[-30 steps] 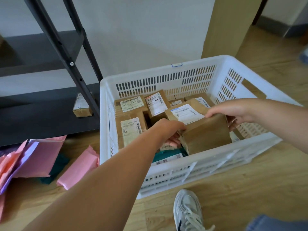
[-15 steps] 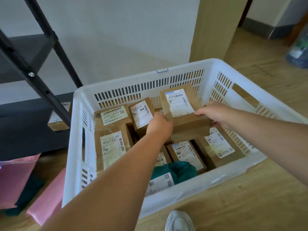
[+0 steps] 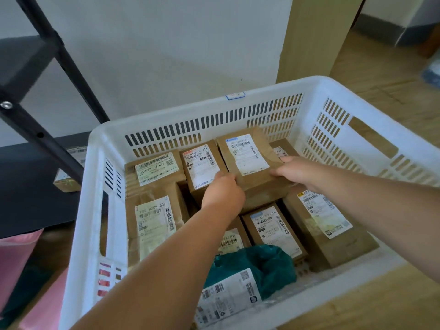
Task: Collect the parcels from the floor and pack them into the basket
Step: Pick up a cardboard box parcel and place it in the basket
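You had carried the brown box (image 3: pixel 247 163) from above the front of the basket (image 3: pixel 190 113) to its back wall within the last second. It had come down nearly level on the back row, label up. Your left hand (image 3: pixel 222 189) curled round its near left corner. Your right hand (image 3: pixel 297 171) pinched its right edge, thumb in front and a finger on top. Neither had let go. I judged this parcel as good as placed, with only the release left. Pink bags (image 3: pixel 14 258) lay on the floor left of the basket, so the collecting looked unfinished.

The brown box's label showed a blue strip and a barcode; its number began with 600 and the rest was too blurred to read. In the basket's back left corner, the corner box (image 3: pixel 154 167) read "JS-K12 JS-K12". The tall box (image 3: pixel 152 220), nearer the basket's front, read "780 M205 G02". The middle box (image 3: pixel 200 163), just left of the brown box, read "872 N118 01 J14". The low box (image 3: pixel 271 225) read "790 S11 740". The teal bag (image 3: pixel 269 265) at the basket's front wall carried a white label you could not have read.
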Motion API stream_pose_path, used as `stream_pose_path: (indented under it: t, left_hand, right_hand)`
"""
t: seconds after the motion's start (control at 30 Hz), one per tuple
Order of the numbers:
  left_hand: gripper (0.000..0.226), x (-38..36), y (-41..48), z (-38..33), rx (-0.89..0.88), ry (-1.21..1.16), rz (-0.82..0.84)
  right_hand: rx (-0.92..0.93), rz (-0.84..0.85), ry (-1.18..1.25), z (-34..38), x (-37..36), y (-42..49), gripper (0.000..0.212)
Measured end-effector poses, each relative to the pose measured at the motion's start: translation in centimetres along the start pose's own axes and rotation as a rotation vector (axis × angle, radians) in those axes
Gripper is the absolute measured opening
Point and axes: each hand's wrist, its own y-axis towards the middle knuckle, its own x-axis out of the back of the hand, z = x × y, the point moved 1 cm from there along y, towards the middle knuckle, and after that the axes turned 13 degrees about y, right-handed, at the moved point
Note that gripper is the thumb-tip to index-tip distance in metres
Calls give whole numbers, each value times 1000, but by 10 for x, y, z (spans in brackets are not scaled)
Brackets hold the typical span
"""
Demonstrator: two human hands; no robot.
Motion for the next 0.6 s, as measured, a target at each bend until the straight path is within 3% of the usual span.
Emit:
stream_pose_path:
  t: [0.2, 0.4, 0.5, 0.6]
  left_hand:
    - [43, 2, -7, 14, -167, 359, -73]
    - [53, 7, -16, 26, -199, 382, -32]
    - [57, 17, -26, 35, -176, 405, -56]
    - [59, 30, -36, 49, -140, 437, -106]
  right_hand:
    - [24, -65, -12, 0, -12, 12, 65]
    - [85, -121, -259, 11, -18, 7, 60]
    - [205, -238, -507, 15, -27, 3, 64]
    - [358, -306, -537, 29, -41, -2, 53]
